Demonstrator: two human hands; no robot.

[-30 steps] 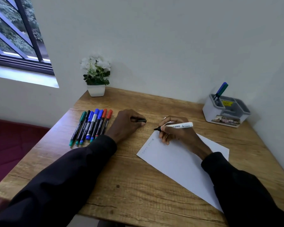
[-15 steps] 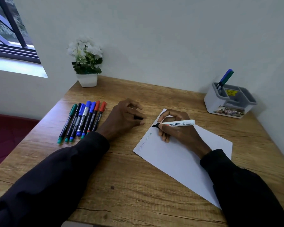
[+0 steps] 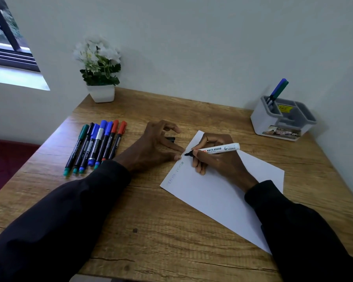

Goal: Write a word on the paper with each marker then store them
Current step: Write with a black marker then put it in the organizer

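A white sheet of paper (image 3: 216, 192) lies slanted on the wooden desk (image 3: 151, 231), with faint words along its left edge. My right hand (image 3: 214, 159) grips an uncapped white board marker (image 3: 222, 149), black tip at the paper's upper left edge. My left hand (image 3: 155, 147) rests beside the paper, fingers spread, fingertips touching the sheet's edge. A black cap (image 3: 170, 139) lies on the desk under its fingers. Several capped markers (image 3: 96, 145) in green, black, blue and red lie in a row to the left. A grey and white organizer (image 3: 281, 121) at back right holds a blue and a green marker (image 3: 276, 91).
A white pot with white flowers (image 3: 99, 72) stands at the desk's back left corner against the wall. A window (image 3: 6, 37) is at the upper left. A dark red surface (image 3: 6, 161) lies below the desk's left edge.
My left hand has opened its fingers and let the black cap rest on the desk. The marker tip has moved slightly toward the paper's edge. The view has shifted left and down.
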